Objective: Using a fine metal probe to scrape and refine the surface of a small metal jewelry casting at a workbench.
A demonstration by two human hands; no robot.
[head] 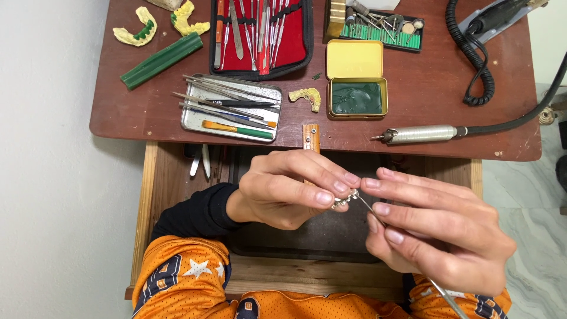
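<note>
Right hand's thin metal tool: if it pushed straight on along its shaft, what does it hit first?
Probably the small silvery piece pinched in the left hand; the thin metal tool in the right hand already points at it. Whether they touch is unclear.

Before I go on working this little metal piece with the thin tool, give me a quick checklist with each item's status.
1. Left hand pinches the small metal piece at its fingertips: ok.
2. Right hand holds the thin metal tool like a pen: ok.
3. Tool tip meets the piece: ok.
4. Piece seated firmly: cannot tell, fingers hide it.
5. Open wax tin within view on the table: ok.
6. Handpiece lying near the table edge: not ok.
</note>
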